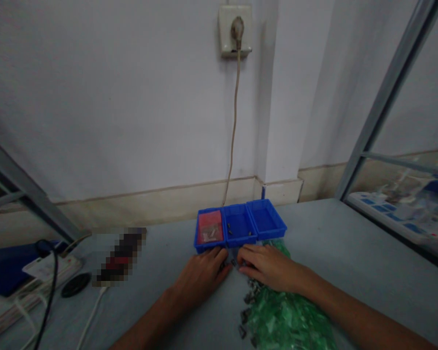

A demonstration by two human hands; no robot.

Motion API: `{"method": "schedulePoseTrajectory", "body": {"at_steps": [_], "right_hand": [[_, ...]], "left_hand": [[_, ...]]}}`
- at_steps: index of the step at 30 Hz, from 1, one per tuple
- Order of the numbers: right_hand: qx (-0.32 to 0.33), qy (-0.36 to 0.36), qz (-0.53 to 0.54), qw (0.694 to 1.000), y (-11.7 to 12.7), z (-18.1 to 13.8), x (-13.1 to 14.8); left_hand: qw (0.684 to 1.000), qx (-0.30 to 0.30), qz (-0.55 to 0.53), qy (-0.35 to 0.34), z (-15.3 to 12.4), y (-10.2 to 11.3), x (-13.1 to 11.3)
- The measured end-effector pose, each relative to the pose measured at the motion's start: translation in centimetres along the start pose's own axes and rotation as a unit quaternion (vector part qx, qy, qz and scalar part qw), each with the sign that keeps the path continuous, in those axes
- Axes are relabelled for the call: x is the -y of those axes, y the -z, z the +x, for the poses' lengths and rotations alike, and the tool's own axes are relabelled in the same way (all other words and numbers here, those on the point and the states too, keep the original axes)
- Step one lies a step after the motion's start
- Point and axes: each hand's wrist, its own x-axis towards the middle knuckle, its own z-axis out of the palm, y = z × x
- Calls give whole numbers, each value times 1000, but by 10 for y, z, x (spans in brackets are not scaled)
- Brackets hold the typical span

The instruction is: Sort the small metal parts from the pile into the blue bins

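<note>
My left hand [203, 273] rests on the table with its fingers curled in, just in front of a row of blue plastic bins [240, 240]. Facing it, my right hand [265, 266] has bent fingers pressed together. Whatever either hand holds is too small and dark to make out. Between the fingertips lies a small metal piece [234, 262]. More small grey metal parts [246, 315] are scattered below my right hand, along the edge of a crumpled green plastic bag [292, 321]. My right wrist passes over that bag.
A pink sheet [210, 221] with a small clear packet lies in the left bin; a few tiny metal pieces sit in the middle one. A blurred-out device [120, 257] with a white cable, a black round disc [76, 285] and a power strip [18, 311] are at left. Metal frames flank the table.
</note>
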Motion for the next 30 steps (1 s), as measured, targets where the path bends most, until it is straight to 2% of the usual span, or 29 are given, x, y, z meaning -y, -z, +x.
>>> {"method": "schedulePoseTrajectory", "body": {"at_steps": [11, 17, 23, 30], "right_hand": [[1, 21, 5, 1000, -3, 0, 2], [-23, -17, 33, 999, -8, 1, 4], [-14, 9, 21, 1000, -7, 1, 5], [-27, 3, 23, 999, -11, 2, 3]], "left_hand": [[1000, 10, 0, 4, 1, 2, -2], [1000, 4, 4, 0, 1, 2, -2], [1000, -3, 1, 2, 1, -1, -2], [1000, -5, 1, -1, 0, -1, -1]]}}
